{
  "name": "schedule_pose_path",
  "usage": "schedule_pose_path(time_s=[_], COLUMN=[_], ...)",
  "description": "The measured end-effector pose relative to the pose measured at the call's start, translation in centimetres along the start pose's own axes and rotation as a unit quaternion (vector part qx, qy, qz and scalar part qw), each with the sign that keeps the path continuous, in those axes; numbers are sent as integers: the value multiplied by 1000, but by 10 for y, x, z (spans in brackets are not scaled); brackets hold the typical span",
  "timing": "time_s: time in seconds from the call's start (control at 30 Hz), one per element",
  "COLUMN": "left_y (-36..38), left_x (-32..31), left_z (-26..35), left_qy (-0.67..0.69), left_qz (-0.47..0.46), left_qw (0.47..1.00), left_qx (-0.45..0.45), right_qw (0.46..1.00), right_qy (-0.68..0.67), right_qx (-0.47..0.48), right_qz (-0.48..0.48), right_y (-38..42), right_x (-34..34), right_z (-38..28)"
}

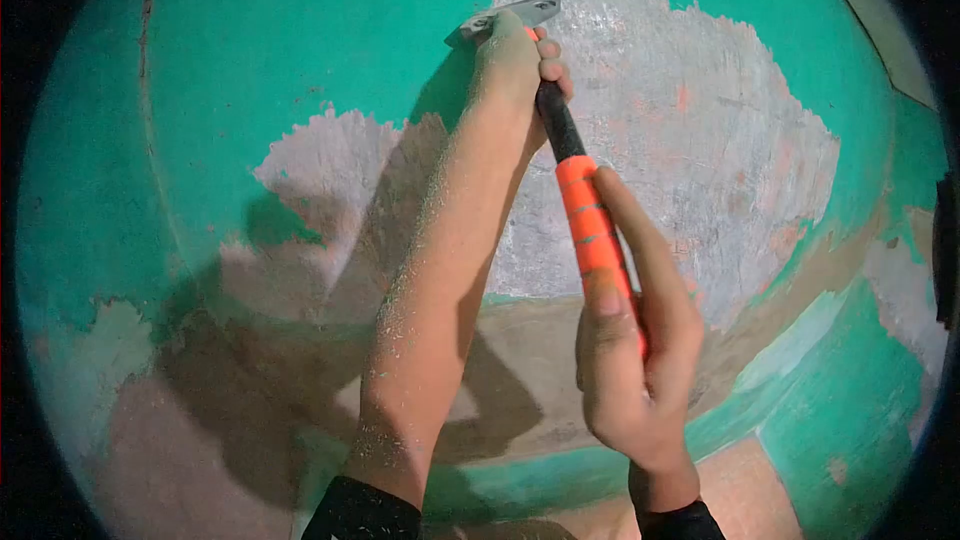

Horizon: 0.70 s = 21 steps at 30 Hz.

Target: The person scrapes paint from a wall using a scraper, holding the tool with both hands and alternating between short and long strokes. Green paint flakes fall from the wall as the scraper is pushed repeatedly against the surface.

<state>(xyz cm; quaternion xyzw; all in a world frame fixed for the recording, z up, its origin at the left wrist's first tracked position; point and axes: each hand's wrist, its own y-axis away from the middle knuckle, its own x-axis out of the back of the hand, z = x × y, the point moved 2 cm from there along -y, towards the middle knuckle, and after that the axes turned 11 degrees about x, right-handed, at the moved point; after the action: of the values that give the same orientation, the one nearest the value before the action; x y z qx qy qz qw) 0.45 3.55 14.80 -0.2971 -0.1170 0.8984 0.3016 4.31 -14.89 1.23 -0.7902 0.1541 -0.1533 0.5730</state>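
A long-handled scraper [580, 190] with an orange and black handle lies across the middle of the head view, its wide metal blade [540, 8] against the green painted wall [330, 20]. My left hand [515, 65] is closed round the scraper's neck just below the blade. Lower down, my right hand [640, 350] grips the orange end of the handle, thumb on one side and fingers along the other. Right of the blade, a large bare grey patch [670, 140] shows where no green paint covers the wall. Pale flecks cling to my left forearm.
Another bare patch [340, 160] lies left of my forearm, partly under its shadow. A brownish band [530, 340] and a green ledge [560, 470] run below. A vertical crack [146, 30] marks the wall at left. Dark edging frames the view.
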Motion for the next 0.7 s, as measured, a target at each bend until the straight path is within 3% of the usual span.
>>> schedule_pose_path(time_s=[0.33, 0.57, 0.63, 0.7], left_y=[6, 5, 10, 22], left_x=[-6, -13, -9, -5], left_z=[2, 10, 2, -10], left_qy=[2, 11, 10, -11], left_qz=[25, 37, 46, 56], left_qw=[1000, 999, 999, 998], left_qx=[-1, -12, -5, 2], right_qw=[999, 998, 999, 999], right_qy=[39, -13, -12, 23], right_qx=[6, -53, -41, 30], right_qz=[-14, -26, -16, 4], right_y=[-1, -8, -2, 7], right_x=[3, 4, 4, -1], right_z=[2, -3, -4, 5])
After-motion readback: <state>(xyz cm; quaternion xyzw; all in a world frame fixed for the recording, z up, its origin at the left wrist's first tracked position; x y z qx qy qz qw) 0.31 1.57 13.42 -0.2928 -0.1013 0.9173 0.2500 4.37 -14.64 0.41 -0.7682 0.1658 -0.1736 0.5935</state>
